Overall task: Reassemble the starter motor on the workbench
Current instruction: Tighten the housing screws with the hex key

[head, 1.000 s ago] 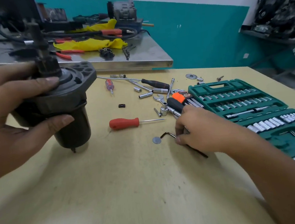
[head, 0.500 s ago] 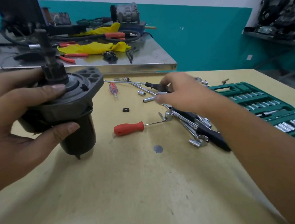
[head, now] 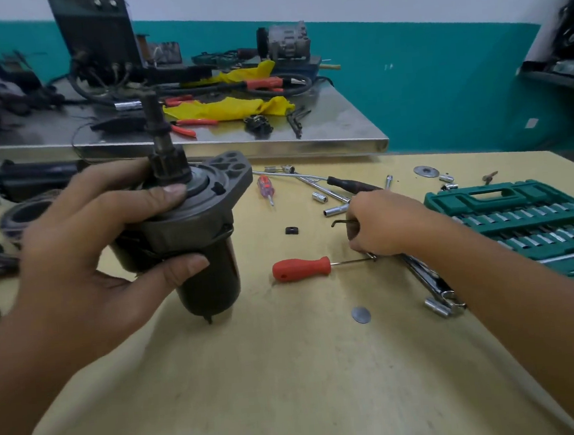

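Holding: the left hand (head: 86,253) has its grip closed around the starter motor (head: 194,238), thumb on the end housing beside the pinion, fingers under the flange.
Motor position: upright with a slight tilt, shaft (head: 156,124) pointing up, lower end just above or barely touching the tabletop (head: 291,371); which of the two cannot be told.
Right grip: the right hand (head: 385,225) is curled around a small black hex key (head: 341,222), whose bent short end sticks out on the thumb side.
Right hand position: low over the loose tools, between the sockets (head: 333,210) and the red-handled screwdriver (head: 301,268), well apart from the motor.
Change: half a second ago the right hand was higher and further back over the black-handled driver (head: 351,183); it has now dropped toward the near tools with the hex key in its fingers. The left hand's hold on the motor is unchanged.
Meaning: tool selection appears complete; the probable next step is carrying the key to a fastener on the housing.
Nearby items: green socket set case (head: 519,219) to the right, grey disc (head: 361,314) lying in front, small black block (head: 291,230) between motor and right hand.
Caution: the motor rests on one hand only, so it may rock once torque is applied.
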The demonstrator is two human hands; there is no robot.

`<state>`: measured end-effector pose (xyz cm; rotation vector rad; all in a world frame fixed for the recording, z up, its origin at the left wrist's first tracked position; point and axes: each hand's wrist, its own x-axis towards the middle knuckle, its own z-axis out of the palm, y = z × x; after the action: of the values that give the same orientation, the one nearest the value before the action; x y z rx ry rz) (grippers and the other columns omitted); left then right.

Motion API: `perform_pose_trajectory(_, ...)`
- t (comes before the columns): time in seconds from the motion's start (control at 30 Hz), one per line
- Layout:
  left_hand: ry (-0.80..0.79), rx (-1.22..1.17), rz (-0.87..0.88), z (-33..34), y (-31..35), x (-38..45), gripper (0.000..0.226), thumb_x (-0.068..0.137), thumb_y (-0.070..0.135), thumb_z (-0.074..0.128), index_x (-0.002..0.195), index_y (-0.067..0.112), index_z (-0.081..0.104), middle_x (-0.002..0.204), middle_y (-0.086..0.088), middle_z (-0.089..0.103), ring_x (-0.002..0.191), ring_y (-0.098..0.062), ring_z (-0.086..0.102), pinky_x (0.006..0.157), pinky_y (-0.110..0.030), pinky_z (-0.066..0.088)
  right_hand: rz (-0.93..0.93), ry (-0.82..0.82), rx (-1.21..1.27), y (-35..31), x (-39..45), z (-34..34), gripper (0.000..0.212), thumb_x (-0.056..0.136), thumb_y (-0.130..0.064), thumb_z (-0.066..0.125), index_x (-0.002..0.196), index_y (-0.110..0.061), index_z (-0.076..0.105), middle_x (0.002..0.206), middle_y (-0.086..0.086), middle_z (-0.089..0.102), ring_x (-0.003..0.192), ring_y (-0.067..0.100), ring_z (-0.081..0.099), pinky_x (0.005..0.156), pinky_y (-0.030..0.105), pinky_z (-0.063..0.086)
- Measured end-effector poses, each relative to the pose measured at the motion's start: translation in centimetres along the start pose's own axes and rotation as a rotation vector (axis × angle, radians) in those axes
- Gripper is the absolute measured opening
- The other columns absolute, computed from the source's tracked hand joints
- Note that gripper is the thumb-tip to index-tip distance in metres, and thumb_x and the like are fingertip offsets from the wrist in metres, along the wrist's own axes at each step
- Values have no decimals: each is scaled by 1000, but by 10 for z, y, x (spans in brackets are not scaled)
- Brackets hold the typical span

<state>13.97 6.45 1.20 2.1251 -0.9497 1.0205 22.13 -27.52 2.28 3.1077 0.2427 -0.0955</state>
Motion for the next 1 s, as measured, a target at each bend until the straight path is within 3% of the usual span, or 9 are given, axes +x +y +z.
perform_pose_trajectory(0.1,22,-33,5,-2,5,3,56,87,51,78,137,42,55,149,10,50,138,-25,55,107,-43,52,-26,12,-134,-6,-1,1,14,88,-20,60,100,-26,64,88,-5,59,83,18,61,76,38,58)
perform_pose_trajectory(0.2,11,-54,-40,-4,3,1,56,86,48,79,133,29,56,146,1,55,135,-31,58,101,-59,54,-68,11,-251,-13,-4,3,20,89,-20,56,108,-27,60,97,-4,59,88,20,60,73,37,56)
perform_pose_trajectory(0.33,27,-105,-40,-3,2,1,56,88,45,80,135,26,57,145,-1,58,133,-36,58,101,-63,52,-77,69,-165,-10,-6,-6,23,94,-22,55,114,-30,62,103,-8,61,94,18,61,68,33,49)
perform_pose_trajectory(0.43,4,-94,-22,-3,10,4,54,90,45,79,135,22,58,146,-6,58,133,-38,57,100,-62,51,-144,79,155,-9,-9,-28,13,98,-22,58,93,-31,66,89,-12,65,85,15,65,74,33,54)
perform_pose_trajectory(0.5,-9,-71,-1,-2,15,6,53,91,45,77,133,20,58,147,-5,57,133,-38,57,101,-60,51,-222,124,438,-14,-15,-44,18,99,-17,60,86,-29,65,84,-12,70,77,2,64,66,20,49)
perform_pose_trajectory(0.6,-12,-54,8,-2,22,7,52,88,42,77,130,18,58,146,-4,58,134,-38,56,103,-60,50,-290,57,1025,-27,-31,-68,16,105,-8,48,94,-13,58,84,2,77,41,6,42,38,18,32)
perform_pose_trajectory(0.7,-20,-31,14,-3,26,7,52,84,37,79,128,18,58,144,-4,60,133,-37,56,103,-58,50,-292,101,1303,-37,-45,-85,19,106,-9,44,97,-11,61,62,5,63,40,11,25,41,22,16)
perform_pose_trajectory(0.83,-35,11,32,-1,31,7,49,85,33,80,125,15,59,145,-8,57,130,-38,57,105,-49,50,-381,59,1356,-55,-66,-91,16,97,-24,55,95,-14,67,60,3,45,44,14,23,43,27,17)
perform_pose_trajectory(1.0,-49,36,47,0,35,8,47,87,32,79,126,17,58,145,-7,55,131,-36,56,106,-43,49,-478,106,1072,-78,-84,-91,26,66,-41,72,86,-29,61,60,1,67,38,9,49,39,19,38)
